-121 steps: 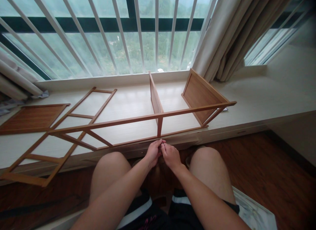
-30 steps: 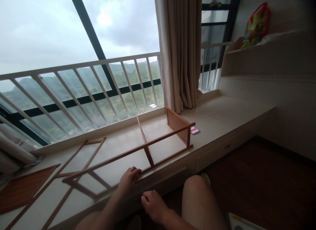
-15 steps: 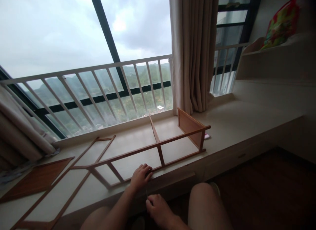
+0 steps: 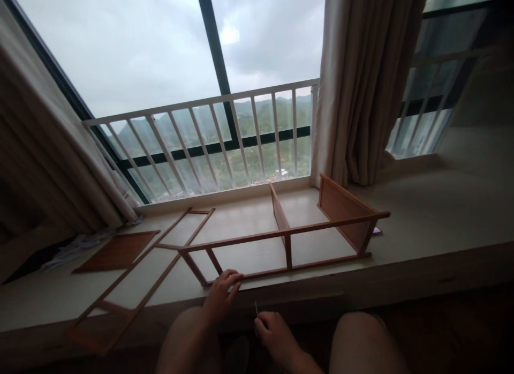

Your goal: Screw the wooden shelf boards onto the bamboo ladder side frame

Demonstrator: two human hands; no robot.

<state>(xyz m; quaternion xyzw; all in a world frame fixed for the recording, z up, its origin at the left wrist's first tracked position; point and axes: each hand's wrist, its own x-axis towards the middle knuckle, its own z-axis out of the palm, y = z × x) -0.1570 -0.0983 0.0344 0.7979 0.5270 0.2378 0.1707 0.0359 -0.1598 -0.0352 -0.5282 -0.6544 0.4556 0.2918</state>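
Note:
A brown wooden shelf frame (image 4: 288,251) lies on its side along the white window ledge, with two panels standing across it. My left hand (image 4: 222,294) is at its near lower rail, fingers curled over the wood and thumb on the near side. Lower and to the right, my right hand (image 4: 277,336) is closed around a tool whose thin metal shaft (image 4: 256,308) points upward; its handle is hidden in the fist, so its exact kind is unclear. The tool is apart from the frame. Joined at the left is an open ladder-like wooden frame (image 4: 138,264), reaching over the ledge's front edge.
A loose wooden panel (image 4: 116,252) lies flat at the left, near crumpled cloth (image 4: 78,248). Behind the ledge (image 4: 425,213) stand a white railing (image 4: 201,107) and a window. Beige curtains (image 4: 357,84) hang at both sides. A small pinkish item (image 4: 377,231) lies beyond the shelf's right end.
The view has turned left, so the scene sits further right. My left hand stays on the near rail, its place shifted slightly leftward along it. The right hand still holds the tool, its shaft showing more clearly.

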